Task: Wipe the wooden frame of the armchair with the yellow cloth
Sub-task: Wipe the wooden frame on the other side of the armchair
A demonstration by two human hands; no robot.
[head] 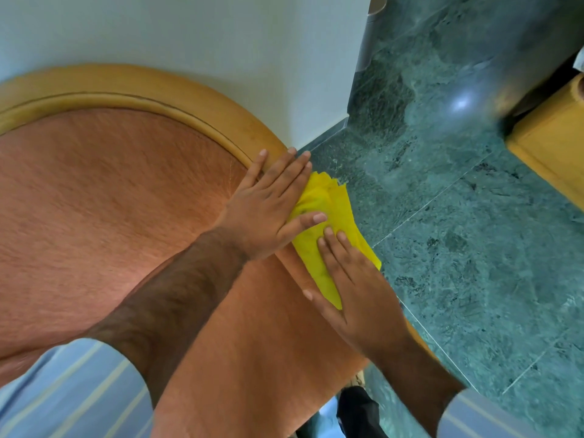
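From the head view, the armchair's wooden frame (196, 105) is a smooth, pale-honey band that curves in a broad arc with a raised inner bead, bordering fuzzy salmon-orange upholstery (110, 191) with a short, brushed nap. At the right end of that arc, where the frame runs down the chair's side, lies the yellow cloth (328, 229), a thin, crumpled, folded sheet draped over the frame's edge and hanging slightly past it. The left hand (268, 207) lies flat with fingers spread and straight, gripping nothing, palm on the frame and thumb pressing the cloth's upper part. The right hand (354, 286), just below it along the frame, is likewise flat, palm and fingers pressing the cloth's lower half against the wood. Both forearms emerge from light blue striped sleeves (79, 393). Beyond the frame stands a plain white wall (221, 39); to its right spreads a glossy, mottled green marble floor (474, 248), with a light wooden cabinet (550, 147) farther right.
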